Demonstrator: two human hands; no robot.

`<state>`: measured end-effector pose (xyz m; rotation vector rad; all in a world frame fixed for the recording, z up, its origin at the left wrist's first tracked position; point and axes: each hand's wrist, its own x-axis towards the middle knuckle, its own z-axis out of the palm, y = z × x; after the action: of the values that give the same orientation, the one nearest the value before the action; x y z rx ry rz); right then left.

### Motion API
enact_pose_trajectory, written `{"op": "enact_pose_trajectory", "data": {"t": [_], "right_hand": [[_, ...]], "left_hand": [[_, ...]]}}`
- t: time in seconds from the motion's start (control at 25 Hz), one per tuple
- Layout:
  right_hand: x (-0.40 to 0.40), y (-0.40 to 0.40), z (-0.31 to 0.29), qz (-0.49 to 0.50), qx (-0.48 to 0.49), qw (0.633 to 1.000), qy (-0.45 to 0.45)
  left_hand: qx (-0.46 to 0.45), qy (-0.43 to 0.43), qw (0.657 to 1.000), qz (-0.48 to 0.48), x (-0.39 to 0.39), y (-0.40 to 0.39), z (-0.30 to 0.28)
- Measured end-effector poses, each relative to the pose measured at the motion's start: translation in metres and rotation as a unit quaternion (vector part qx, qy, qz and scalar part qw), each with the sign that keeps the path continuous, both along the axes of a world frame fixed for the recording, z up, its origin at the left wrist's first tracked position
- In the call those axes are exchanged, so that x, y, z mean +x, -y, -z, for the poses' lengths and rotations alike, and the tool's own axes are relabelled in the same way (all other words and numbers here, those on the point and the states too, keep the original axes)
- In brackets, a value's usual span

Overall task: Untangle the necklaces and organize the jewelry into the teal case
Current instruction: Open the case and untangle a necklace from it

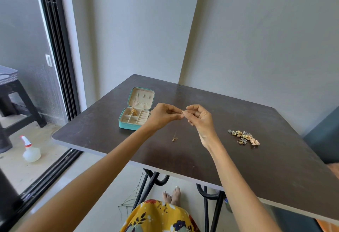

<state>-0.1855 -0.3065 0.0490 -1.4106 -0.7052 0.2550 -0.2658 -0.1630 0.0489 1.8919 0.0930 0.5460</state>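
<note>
My left hand (165, 114) and my right hand (199, 117) meet above the middle of the dark table (201, 158). Both pinch the top of a thin gold necklace between thumb and fingers. Its chain hangs down to a small pendant (174, 139) that touches the table. The teal case (134, 109) lies open at the table's far left, just left of my left hand. It has a cream lining, and a gold chain (133, 111) sits in one rear compartment. A pile of gold and silver earrings and rings (244, 137) lies to the right.
The table stands in a corner against grey walls. A sliding glass door runs along the left; beyond it are a white spray bottle (30, 151) on the floor and a dark stool (11, 103). A teal seat (324, 136) is at the right edge.
</note>
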Motion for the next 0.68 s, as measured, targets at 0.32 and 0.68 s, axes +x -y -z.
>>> {"op": "enact_pose_trajectory", "data": {"t": [0.32,0.68], "right_hand": [[0.002,0.002,0.008,0.011,-0.021,1.0,0.005],[0.008,0.0,0.016,0.055,-0.059,0.993,0.085]], "left_hand": [[-0.033,0.021,0.999,0.023,0.0,-0.003,0.002],[-0.042,0.016,0.999,0.03,0.006,-0.003,0.008]]}}
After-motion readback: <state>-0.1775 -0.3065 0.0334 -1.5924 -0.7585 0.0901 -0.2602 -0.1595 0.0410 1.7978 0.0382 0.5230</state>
